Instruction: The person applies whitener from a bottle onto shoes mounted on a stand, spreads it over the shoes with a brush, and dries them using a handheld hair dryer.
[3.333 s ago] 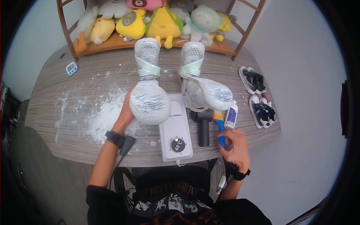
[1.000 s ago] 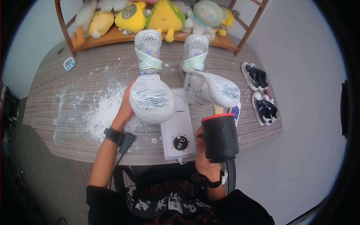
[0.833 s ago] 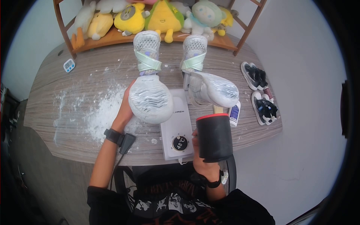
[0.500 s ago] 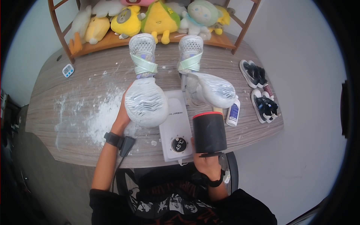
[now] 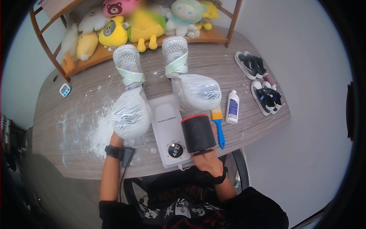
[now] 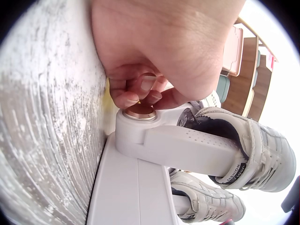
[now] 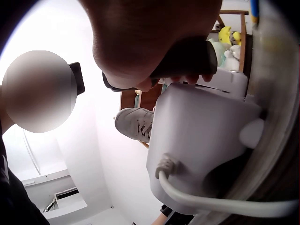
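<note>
A white device (image 5: 158, 105) showing 48°C carries two white shoes, the left shoe (image 5: 131, 116) and the right shoe (image 5: 198, 91), soles toward the head camera. Behind the left shoe, mostly hidden in the head view, is my left hand (image 5: 117, 140). The left wrist view shows that hand (image 6: 159, 51) with curled fingers pinching a round copper-coloured knob (image 6: 139, 112) at the device's joint. My right hand (image 5: 209, 163) holds a black blower (image 5: 198, 134) with a red rim upright, below the right shoe. In the right wrist view its fingers wrap the black handle (image 7: 185, 61).
Right of the blower lie a blue-handled brush (image 5: 220, 131) and a white bottle (image 5: 232, 107). Small black-and-white shoes (image 5: 263, 97) stand at the right edge. White powder (image 5: 97, 131) covers the left table area. A timer (image 5: 65, 90) and plush toys (image 5: 146, 32) are farther back.
My right hand was at the brush with the blower lying on the table; now it holds the blower up. The head view has shifted, uncovering the brush. My left hand remains behind the left shoe.
</note>
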### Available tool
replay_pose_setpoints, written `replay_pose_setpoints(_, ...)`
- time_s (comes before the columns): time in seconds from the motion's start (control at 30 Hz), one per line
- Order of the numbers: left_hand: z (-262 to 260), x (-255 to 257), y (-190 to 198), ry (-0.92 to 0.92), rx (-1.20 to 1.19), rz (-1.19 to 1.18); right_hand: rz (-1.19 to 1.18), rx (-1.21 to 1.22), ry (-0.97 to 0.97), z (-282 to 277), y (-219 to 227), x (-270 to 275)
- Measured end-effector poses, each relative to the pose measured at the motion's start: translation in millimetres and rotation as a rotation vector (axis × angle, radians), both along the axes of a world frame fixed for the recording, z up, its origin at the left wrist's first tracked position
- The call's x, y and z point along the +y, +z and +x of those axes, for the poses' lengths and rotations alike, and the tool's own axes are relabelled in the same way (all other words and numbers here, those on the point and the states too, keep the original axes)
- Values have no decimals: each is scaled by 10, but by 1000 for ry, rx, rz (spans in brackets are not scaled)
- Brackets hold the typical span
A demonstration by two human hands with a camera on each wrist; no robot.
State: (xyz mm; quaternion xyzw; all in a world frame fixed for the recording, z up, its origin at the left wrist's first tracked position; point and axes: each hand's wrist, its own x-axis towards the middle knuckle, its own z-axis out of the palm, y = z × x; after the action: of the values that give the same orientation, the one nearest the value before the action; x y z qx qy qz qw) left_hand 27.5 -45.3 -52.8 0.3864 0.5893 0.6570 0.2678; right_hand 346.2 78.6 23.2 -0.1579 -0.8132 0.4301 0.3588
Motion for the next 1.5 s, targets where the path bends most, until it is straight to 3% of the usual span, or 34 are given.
replay_pose_setpoints(0.13, -5, 139, -13, 40, 47, -62, 13, 31, -16, 13, -20, 53)
replay_pose_setpoints(0.47, -150, -58, -205, 127, 179, -209, 83, 99, -59, 87, -152, 124)
replay_pose_setpoints(0.53, -167, -63, -234, 141, 213, -236, -177, 137, 11, 94, -194, 85)
replay_pose_setpoints(0.63, -196, -240, -325, 165, 268, -274, -393, 312, -19, 16, -32, 27)
replay_pose_setpoints(0.73, -248, -323, -383, 199, 320, -307, -579, 326, 11, 28, -85, 54)
replay_pose_setpoints(0.87, -3, -128, 29, 175, 99, -257, -586, 463, 22, -39, -9, 34)
replay_pose_setpoints(0.93, -29, -241, 29, 46, 321, -400, 164, 359, -199, -68, 88, 76)
replay_pose_setpoints(1.07, -42, -190, 3, 49, 349, -406, 288, 376, -338, -199, 85, 148)
replay_pose_setpoints(1.13, -56, -151, -5, 55, 362, -413, -73, 645, -288, -312, 198, 183)
replay_pose_setpoints(1.17, -69, -146, -11, 56, 371, -418, 194, 469, -311, -238, 173, 244)
replay_pose_setpoints(1.2, -101, -210, -29, 57, 381, -423, 189, 475, -318, -258, 173, 234)
replay_pose_setpoints(1.27, -86, -211, -54, 69, 395, -437, -697, 852, -15, -310, 245, 185)
replay_pose_setpoints(1.5, -185, -309, -134, 99, 422, -467, -714, 551, -44, -64, 429, 468)
